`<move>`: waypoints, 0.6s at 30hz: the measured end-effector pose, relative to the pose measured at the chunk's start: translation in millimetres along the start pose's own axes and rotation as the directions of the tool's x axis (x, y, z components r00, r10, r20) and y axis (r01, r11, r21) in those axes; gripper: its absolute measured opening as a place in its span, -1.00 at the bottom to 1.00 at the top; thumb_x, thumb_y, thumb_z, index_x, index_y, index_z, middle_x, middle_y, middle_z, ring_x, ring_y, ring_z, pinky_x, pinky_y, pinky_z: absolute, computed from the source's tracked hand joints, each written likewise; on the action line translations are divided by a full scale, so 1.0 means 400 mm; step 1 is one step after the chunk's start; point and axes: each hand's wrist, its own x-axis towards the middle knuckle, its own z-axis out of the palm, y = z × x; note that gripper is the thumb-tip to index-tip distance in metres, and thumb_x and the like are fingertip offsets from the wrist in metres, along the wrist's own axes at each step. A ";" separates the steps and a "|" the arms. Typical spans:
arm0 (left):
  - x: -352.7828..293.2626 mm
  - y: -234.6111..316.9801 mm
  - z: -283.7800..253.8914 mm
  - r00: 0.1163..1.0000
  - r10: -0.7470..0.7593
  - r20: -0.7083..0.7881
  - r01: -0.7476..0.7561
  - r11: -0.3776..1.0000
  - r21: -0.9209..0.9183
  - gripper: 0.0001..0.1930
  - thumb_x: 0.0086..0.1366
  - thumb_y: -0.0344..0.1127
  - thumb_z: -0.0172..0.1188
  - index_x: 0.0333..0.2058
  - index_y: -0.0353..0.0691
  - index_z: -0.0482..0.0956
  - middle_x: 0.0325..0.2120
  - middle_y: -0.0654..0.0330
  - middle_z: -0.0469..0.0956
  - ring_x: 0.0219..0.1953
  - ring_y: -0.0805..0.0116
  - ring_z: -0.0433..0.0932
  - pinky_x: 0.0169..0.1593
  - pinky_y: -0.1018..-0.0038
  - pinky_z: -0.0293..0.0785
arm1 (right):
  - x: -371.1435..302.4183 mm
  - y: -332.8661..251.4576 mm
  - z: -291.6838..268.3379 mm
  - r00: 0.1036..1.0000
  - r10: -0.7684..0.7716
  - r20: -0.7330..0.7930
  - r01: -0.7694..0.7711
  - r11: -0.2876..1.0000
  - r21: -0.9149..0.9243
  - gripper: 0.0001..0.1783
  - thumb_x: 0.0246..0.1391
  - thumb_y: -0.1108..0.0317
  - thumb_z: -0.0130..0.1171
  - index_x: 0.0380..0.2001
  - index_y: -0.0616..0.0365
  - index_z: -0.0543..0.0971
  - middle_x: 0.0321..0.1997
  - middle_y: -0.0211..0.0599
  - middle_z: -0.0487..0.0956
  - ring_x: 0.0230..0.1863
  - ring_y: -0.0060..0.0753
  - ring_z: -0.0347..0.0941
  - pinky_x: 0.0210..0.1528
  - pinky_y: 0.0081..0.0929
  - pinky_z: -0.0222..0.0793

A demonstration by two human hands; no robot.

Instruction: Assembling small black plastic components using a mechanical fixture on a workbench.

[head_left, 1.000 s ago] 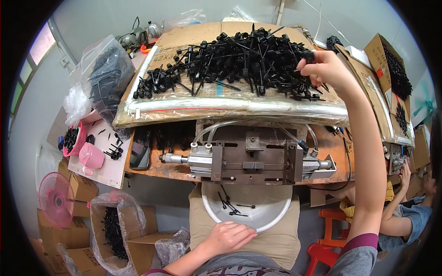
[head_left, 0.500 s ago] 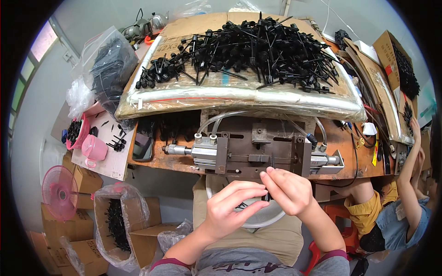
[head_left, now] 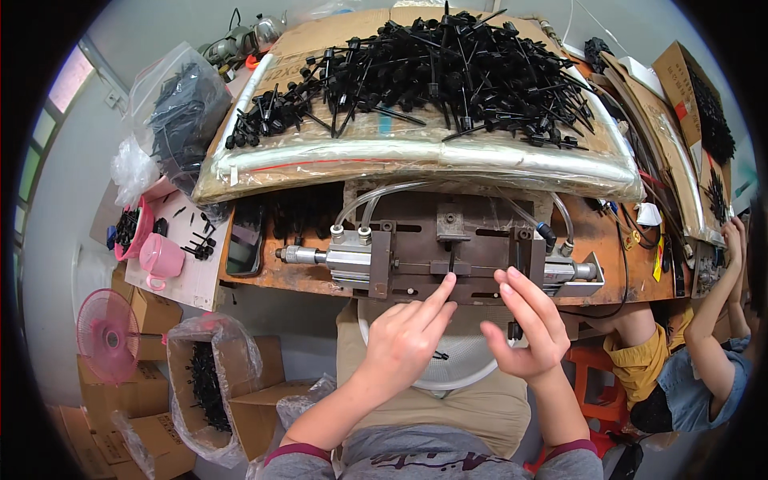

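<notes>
My left hand (head_left: 404,340) stretches its index finger to a small dark metal block (head_left: 450,268) in the middle of a brown metal fixture (head_left: 488,220). Its fingertip touches the near end of a thin black stem (head_left: 452,261) lying across that block. To the right, my right hand (head_left: 534,330) has its thumb apart from its raised fingers. A black stemmed plastic part (head_left: 514,330) is held against those fingers, and its stem shows past the fingertips. Beneath both hands, on my lap, a white mesh basket (head_left: 472,378) contains a small black piece (head_left: 440,355).
Behind the fixture, a plastic-wrapped cardboard tray (head_left: 320,164) bears a heap of black stemmed parts (head_left: 448,72). Air cylinders (head_left: 349,264) with clear hoses flank the fixture. A pink cup (head_left: 162,258) and pink fan (head_left: 108,334) are left; a co-worker (head_left: 704,368) sits right.
My hands have moved apart. The left index finger has come forward to the block, where a black stem now lies. My right hand has shifted right with a black part.
</notes>
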 end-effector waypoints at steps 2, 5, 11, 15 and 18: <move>-0.003 -0.003 0.011 1.000 0.023 0.011 -0.024 0.997 0.074 -0.77 -0.02 -0.41 0.35 -0.31 -0.24 0.66 0.04 0.17 0.56 -0.50 0.39 0.56 -0.38 0.53 0.49 | -0.002 -0.009 -0.020 0.998 0.022 0.055 -0.026 0.997 0.072 -0.45 -0.10 0.44 0.38 -0.02 0.50 0.49 0.07 0.26 0.48 0.00 0.09 0.56 -0.03 -0.30 0.58; 0.016 -0.003 -0.001 0.998 0.035 0.050 -0.040 0.994 0.099 -0.78 -0.02 -0.41 0.34 -0.32 -0.23 0.66 0.01 0.18 0.58 -0.52 0.40 0.56 -0.39 0.52 0.48 | -0.012 -0.020 -0.034 0.994 0.079 0.075 -0.089 0.985 0.145 -0.46 -0.08 0.44 0.36 -0.02 0.50 0.49 0.08 0.31 0.45 0.03 0.15 0.53 0.02 -0.26 0.54; 0.025 -0.002 -0.008 0.995 0.030 0.091 -0.039 0.994 0.098 -0.78 -0.02 -0.40 0.35 -0.32 -0.23 0.66 -0.02 0.17 0.60 -0.57 0.39 0.54 -0.41 0.52 0.48 | -0.043 -0.018 -0.013 0.994 0.102 0.040 -0.107 0.981 0.162 -0.55 -0.13 0.47 0.41 -0.15 0.43 0.52 0.07 0.30 0.47 -0.02 0.12 0.56 -0.08 -0.29 0.57; 0.028 -0.001 -0.005 0.997 0.021 0.073 -0.026 0.997 0.073 -0.77 -0.03 -0.41 0.36 -0.32 -0.22 0.66 -0.03 0.16 0.60 -0.60 0.37 0.53 -0.43 0.51 0.48 | -0.060 -0.011 -0.013 0.992 0.049 0.113 -0.061 0.993 0.106 -0.63 -0.21 0.50 0.44 -0.28 0.32 0.55 0.04 0.18 0.52 -0.10 -0.01 0.61 -0.25 -0.41 0.60; 0.025 -0.004 -0.006 0.997 0.005 0.078 -0.009 0.998 0.059 -0.78 -0.03 -0.41 0.36 -0.33 -0.22 0.66 -0.03 0.16 0.60 -0.60 0.36 0.53 -0.44 0.51 0.48 | -0.066 -0.023 -0.017 0.987 0.042 0.153 -0.048 0.998 0.038 -0.65 -0.25 0.53 0.44 -0.31 0.28 0.58 0.03 0.05 0.55 -0.12 -0.09 0.61 -0.27 -0.44 0.58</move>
